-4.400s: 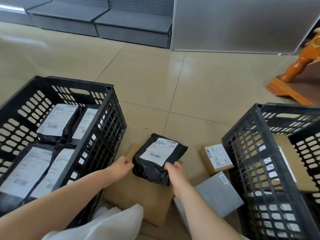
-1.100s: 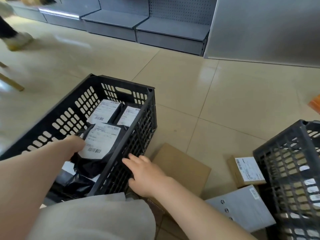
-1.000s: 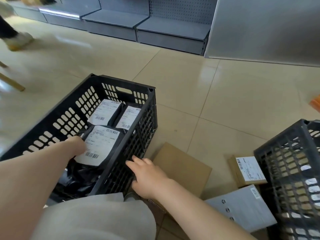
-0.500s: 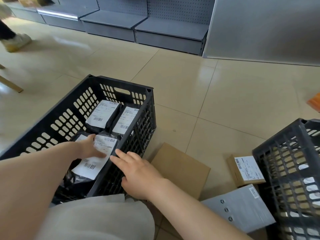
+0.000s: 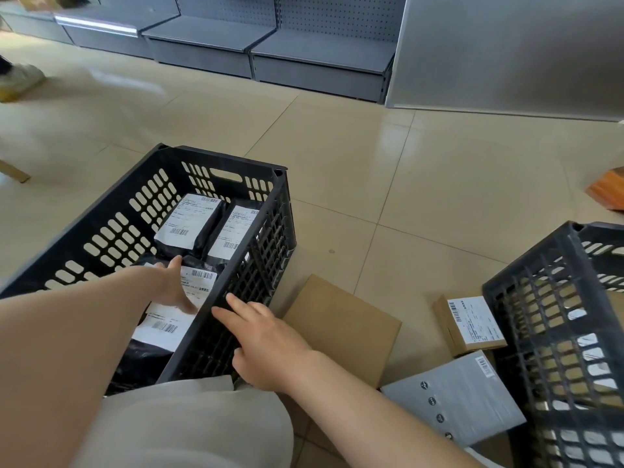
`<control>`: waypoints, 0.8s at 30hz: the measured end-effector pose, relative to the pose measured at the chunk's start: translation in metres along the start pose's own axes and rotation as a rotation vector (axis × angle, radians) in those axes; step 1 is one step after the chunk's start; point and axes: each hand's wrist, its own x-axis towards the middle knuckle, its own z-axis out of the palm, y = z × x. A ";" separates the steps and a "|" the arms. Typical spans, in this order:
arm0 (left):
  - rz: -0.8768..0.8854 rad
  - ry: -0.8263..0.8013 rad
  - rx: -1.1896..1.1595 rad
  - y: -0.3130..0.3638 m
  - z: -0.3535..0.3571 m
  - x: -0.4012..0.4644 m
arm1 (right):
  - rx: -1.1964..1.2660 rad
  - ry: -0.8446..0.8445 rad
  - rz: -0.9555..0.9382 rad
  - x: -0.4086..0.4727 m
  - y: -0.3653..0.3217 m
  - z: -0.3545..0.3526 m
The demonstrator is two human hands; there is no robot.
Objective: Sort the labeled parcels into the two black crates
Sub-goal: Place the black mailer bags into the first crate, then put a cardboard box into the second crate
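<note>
The left black crate [image 5: 135,184] holds several black bagged parcels with white labels. My left hand [image 5: 174,287] lies flat, fingers straight, on the nearest black parcel [image 5: 169,324] inside it. My right hand [image 5: 261,339] rests with straight fingers against the crate's right wall, just outside the rim. On the floor between the crates lie a plain brown cardboard parcel [image 5: 341,325], a small brown box with a label [image 5: 471,324] and a grey flat parcel [image 5: 462,408]. The right black crate [image 5: 553,332] stands at the right edge with cardboard inside.
Grey shop shelving [image 5: 266,45] and a grey panel [image 5: 506,52] line the far side of the tiled floor. An orange wooden object [image 5: 607,192] sits at the far right. Another person's shoe [image 5: 18,81] shows at the far left. My knee in light cloth [image 5: 182,427] fills the bottom.
My left hand lowered the black parcel into the left crate and now lies flat on it. My right hand moved up against the crate's right wall.
</note>
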 end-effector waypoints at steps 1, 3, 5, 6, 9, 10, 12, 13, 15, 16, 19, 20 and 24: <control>-0.009 0.013 -0.001 0.001 -0.003 0.000 | 0.010 0.006 0.014 -0.002 0.004 -0.001; -0.025 0.108 -0.038 0.003 -0.009 -0.002 | 0.038 0.012 0.052 -0.006 0.013 -0.004; -0.031 0.242 -0.107 0.009 -0.018 -0.007 | 0.063 0.010 0.114 -0.012 0.027 -0.010; -0.029 0.300 -0.151 0.013 -0.022 -0.011 | 0.069 0.012 0.154 -0.017 0.036 -0.013; 0.005 0.450 -0.211 0.028 -0.039 -0.026 | 0.103 0.032 0.328 -0.035 0.068 -0.023; 0.036 0.500 -0.238 0.036 -0.046 -0.031 | 0.115 0.046 0.385 -0.043 0.080 -0.026; 0.114 0.576 -0.408 0.052 -0.060 -0.038 | 0.093 0.043 0.468 -0.053 0.102 -0.031; 0.163 0.602 -0.523 0.064 -0.068 -0.042 | 0.063 0.022 0.502 -0.059 0.113 -0.033; 0.275 0.671 -0.635 0.092 -0.079 -0.049 | -0.015 -0.033 0.554 -0.067 0.132 -0.038; 0.343 0.711 -0.592 0.108 -0.081 -0.055 | -0.046 -0.051 0.580 -0.072 0.141 -0.040; 0.613 0.774 -0.270 0.144 -0.070 -0.066 | -0.052 -0.040 0.647 -0.084 0.159 -0.045; 0.691 0.743 -0.122 0.153 -0.061 -0.067 | -0.029 -0.033 0.681 -0.089 0.164 -0.045; 0.923 0.554 0.606 0.181 -0.023 -0.071 | 0.149 -0.086 0.841 -0.104 0.182 -0.039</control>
